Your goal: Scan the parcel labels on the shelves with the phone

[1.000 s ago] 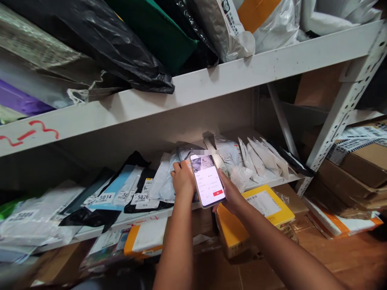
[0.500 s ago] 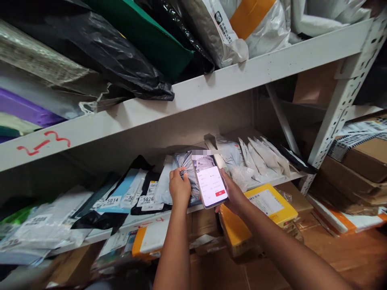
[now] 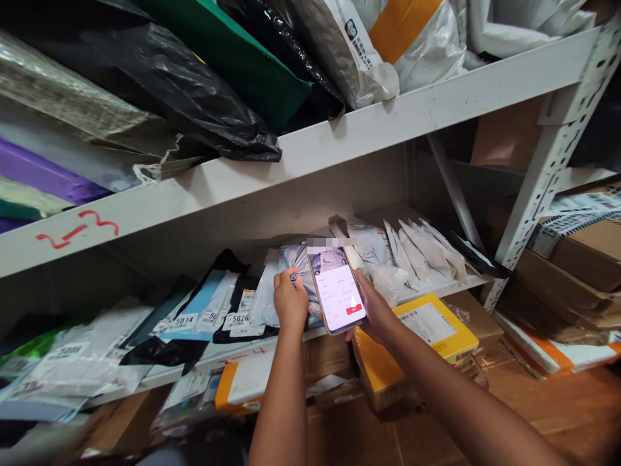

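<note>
My right hand (image 3: 367,303) is wrapped around a smartphone (image 3: 337,291), held upright with its lit screen towards me. The screen has a camera picture at the top, a white form below and a red button. Just left of the phone, my left hand (image 3: 291,298) is closed on a crumpled grey plastic parcel bag (image 3: 297,259) on the lower shelf. The phone covers part of that bag, and my fingertips are partly hidden. Left of my hand lean a white bag (image 3: 264,291), a black parcel labelled 5026 (image 3: 239,317) and a blue parcel labelled 5014 (image 3: 187,320).
Thin white packets (image 3: 417,255) stand to the right on the shelf. A yellow box (image 3: 431,333) sits lower right, before the perforated rack post (image 3: 528,200). Overhead, the upper shelf beam (image 3: 330,145) marked 2-3 carries large bags. Cardboard boxes (image 3: 577,259) are stacked at far right.
The view has shifted slightly, so the left side of the shelf appears a little further right. Both hands keep their hold, and the picture on the phone screen has changed a little.
</note>
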### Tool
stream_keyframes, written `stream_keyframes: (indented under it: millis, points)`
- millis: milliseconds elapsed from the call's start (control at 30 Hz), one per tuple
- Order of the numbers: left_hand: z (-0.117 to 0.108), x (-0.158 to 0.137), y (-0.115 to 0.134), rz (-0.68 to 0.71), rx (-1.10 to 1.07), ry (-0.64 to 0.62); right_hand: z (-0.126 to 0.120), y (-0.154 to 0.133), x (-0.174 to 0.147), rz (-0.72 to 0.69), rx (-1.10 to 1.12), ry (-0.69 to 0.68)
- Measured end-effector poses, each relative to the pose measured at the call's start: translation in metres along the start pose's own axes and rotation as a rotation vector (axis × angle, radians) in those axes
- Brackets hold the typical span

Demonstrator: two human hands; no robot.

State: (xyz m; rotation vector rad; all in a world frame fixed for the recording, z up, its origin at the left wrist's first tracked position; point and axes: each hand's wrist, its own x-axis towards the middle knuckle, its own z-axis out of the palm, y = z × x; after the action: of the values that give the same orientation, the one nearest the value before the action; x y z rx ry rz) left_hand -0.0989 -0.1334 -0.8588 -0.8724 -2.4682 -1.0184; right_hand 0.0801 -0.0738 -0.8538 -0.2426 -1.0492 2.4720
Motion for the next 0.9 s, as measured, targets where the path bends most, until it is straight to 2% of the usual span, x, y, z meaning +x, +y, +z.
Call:
stream_keyframes:
  millis: [500, 900]
  points:
    - [0.006, -0.007, -0.014, 0.089, -0.055, 0.12, 0.002, -0.005, 0.001, -0.008, 0.04, -0.055]
    - [0.01, -0.007, -0.017, 0.082, -0.04, 0.119, 0.002, -0.007, 0.004, -0.02, 0.054, -0.05]
